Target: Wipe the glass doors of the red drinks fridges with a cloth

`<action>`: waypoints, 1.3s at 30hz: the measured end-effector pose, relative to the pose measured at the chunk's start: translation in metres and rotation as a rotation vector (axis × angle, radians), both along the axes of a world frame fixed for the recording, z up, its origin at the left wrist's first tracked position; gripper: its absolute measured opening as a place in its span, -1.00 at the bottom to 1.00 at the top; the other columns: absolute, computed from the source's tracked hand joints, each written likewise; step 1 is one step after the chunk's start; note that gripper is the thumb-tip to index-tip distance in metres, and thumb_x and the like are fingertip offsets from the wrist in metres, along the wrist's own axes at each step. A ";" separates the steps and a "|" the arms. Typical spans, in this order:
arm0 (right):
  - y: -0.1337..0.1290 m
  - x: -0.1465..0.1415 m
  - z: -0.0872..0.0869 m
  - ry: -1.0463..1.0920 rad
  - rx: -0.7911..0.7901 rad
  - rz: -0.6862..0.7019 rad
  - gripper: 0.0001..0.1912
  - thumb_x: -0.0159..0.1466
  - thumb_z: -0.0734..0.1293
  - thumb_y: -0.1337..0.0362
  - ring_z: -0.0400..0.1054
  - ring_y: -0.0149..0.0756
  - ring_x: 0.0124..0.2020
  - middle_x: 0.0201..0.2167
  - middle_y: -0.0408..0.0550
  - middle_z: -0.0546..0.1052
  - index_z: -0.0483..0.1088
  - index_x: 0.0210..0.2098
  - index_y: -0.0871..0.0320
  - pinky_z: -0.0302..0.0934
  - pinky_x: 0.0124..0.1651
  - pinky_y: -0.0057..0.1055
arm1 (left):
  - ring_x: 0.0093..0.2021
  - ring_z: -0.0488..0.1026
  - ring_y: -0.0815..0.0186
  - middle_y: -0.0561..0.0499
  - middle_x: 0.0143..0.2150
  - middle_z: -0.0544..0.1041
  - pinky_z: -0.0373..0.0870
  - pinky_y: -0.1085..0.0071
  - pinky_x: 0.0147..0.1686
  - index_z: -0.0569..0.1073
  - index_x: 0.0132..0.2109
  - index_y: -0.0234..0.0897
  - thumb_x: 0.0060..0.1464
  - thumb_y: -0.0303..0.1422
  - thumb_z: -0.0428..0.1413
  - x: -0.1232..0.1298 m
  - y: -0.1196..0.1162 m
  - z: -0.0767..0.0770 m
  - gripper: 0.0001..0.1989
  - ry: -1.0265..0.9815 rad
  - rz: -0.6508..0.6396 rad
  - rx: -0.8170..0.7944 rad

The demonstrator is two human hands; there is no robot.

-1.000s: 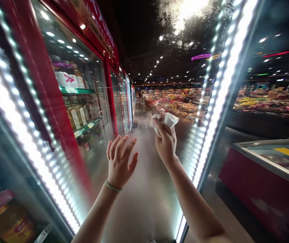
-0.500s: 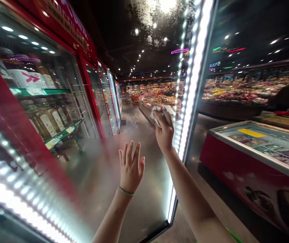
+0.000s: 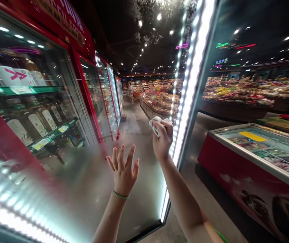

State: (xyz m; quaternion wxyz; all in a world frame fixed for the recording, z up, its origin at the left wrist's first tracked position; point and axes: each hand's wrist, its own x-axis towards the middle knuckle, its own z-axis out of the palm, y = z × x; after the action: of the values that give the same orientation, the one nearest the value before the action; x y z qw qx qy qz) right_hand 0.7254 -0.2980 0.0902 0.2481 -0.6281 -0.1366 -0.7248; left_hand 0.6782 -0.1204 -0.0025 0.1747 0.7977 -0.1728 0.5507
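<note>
A glass door (image 3: 139,189), fogged in its lower part and edged by a bright LED strip (image 3: 190,77), stands in front of me. My left hand (image 3: 124,172) is raised before the fogged glass with its fingers spread and nothing in it; a thin green band circles the wrist. Higher and to the right, my right hand (image 3: 163,141) has its fingers bent round a crumpled white cloth (image 3: 155,125), close to the LED strip. Whether either hand touches the glass is hard to tell.
A red-framed cooler (image 3: 80,74) with bottles (image 3: 36,123) and white tubs stands at the left. A red chest freezer (image 3: 230,168) is at the right. Produce displays (image 3: 235,92) lie farther back, and an aisle runs off between them and more coolers.
My right hand has moved slightly down with the cloth, its fingers now more bent. My left hand has shifted left and a little down, its fingers spread wider. The view has shifted slightly.
</note>
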 end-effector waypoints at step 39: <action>-0.031 -0.004 -0.039 0.113 0.097 -0.102 -0.73 0.46 0.29 0.37 0.37 -0.11 0.16 0.05 0.06 0.45 0.49 0.09 0.01 0.33 0.26 0.00 | 0.62 -0.13 -0.25 -0.18 0.53 0.23 -0.46 -0.48 0.47 0.24 0.50 0.15 0.24 -0.38 0.26 0.012 -0.011 -0.001 -0.24 0.039 -0.033 -0.074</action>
State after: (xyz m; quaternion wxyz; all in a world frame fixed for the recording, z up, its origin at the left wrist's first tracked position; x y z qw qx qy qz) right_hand 0.7217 -0.3291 0.0515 0.2483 -0.6613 -0.0550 -0.7057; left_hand 0.6902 -0.1317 -0.0036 0.2164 0.7984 -0.1622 0.5380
